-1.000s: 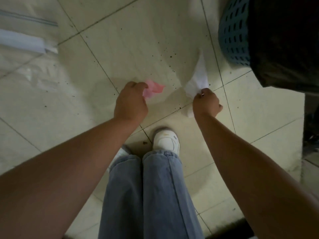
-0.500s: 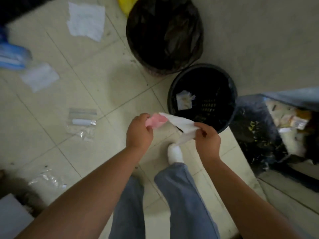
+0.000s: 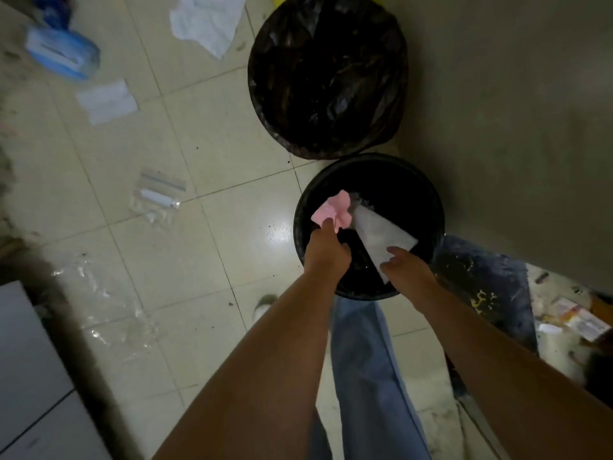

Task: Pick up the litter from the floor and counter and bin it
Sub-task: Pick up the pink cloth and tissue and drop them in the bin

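Over the black bin, left hand pinches pink paper, right hand white paper; bin bottom too dark to read

- Dim and murky overall, darkest at lower left and along the right wall.
- Small white glare on the floor tile at centre.
- Motion blur throughout, strongest at the left edge.
- Wide-angle bending of tile lines toward the corners.

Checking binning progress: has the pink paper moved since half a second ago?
Yes. The pink paper, held by the left hand, moved from outside the black bin's rim to above its opening.
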`<state>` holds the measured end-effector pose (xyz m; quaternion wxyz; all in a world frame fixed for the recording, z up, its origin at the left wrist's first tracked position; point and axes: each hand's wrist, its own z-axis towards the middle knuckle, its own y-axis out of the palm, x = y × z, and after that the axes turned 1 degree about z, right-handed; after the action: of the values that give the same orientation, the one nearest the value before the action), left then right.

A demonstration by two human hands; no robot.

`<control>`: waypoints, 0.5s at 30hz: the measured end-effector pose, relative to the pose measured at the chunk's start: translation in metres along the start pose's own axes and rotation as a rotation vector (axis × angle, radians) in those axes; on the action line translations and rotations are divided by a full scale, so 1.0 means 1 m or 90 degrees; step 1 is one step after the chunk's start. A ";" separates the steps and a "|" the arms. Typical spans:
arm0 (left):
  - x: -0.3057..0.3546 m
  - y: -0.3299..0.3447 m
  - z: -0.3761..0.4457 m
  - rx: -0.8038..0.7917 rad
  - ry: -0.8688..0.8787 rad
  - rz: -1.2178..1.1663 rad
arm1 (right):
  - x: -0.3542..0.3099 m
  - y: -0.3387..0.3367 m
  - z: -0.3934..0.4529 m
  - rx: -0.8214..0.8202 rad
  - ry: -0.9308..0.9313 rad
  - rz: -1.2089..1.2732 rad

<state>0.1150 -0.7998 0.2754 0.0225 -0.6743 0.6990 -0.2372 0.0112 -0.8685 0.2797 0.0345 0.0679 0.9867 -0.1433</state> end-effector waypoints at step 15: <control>-0.133 -0.106 -0.033 0.343 -0.142 0.032 | -0.131 0.052 -0.040 0.110 -0.489 -0.590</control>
<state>0.2139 -0.6612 0.3046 0.2834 -0.6484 0.6203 -0.3384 0.1463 -0.8243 0.3150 0.3163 -0.4227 0.8155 -0.2370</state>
